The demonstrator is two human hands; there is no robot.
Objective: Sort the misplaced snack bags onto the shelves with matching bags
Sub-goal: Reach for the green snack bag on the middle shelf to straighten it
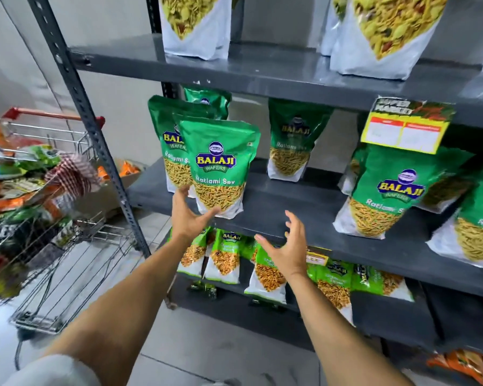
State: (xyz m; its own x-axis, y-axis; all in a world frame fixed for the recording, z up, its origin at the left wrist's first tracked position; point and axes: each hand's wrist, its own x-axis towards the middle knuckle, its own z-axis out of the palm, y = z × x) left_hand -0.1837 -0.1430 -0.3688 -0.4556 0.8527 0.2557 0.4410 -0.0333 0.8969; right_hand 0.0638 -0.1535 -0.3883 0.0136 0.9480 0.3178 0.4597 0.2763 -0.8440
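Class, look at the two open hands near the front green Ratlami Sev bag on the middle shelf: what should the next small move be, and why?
Probably draw both hands back and turn to the cart for another bag. The front green bag stands upright on the middle shelf among matching bags; the left hand is open at its base, the right hand open and apart from it. The cart holds mixed bags.

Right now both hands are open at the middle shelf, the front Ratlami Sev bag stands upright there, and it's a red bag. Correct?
Not quite: the front Ratlami Sev bag is green, not red, as the head view shows. The rest holds: the left hand and right hand are open at the middle shelf, and the bag stands upright on it.
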